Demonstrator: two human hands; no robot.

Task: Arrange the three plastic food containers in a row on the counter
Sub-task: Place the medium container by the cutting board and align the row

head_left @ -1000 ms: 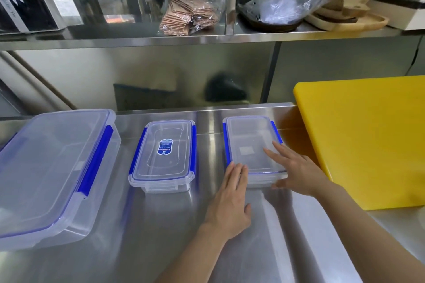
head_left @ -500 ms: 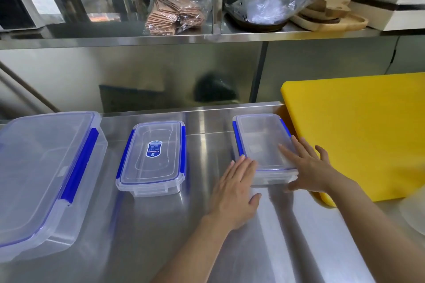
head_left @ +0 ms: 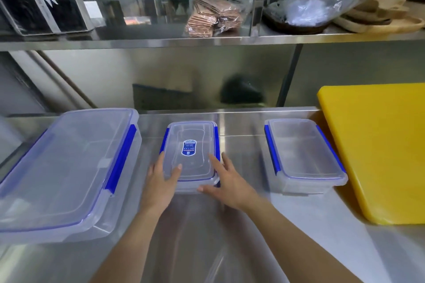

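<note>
Three clear plastic containers with blue clips stand side by side on the steel counter. The large container is at the left. The small labelled container is in the middle, and a second small container stands at the right, beside a yellow board. My left hand holds the labelled container's near left corner, thumb on the lid. My right hand holds its near right corner, with the index finger on the lid and the thumb at the front edge.
A thick yellow cutting board lies on the counter at the right, close to the right container. Above the counter a steel shelf carries a bag of brown packets, a wrapped bowl and wooden boards.
Both hands have left the right container, which now stands next to the yellow board, and have moved left onto the labelled middle container.
</note>
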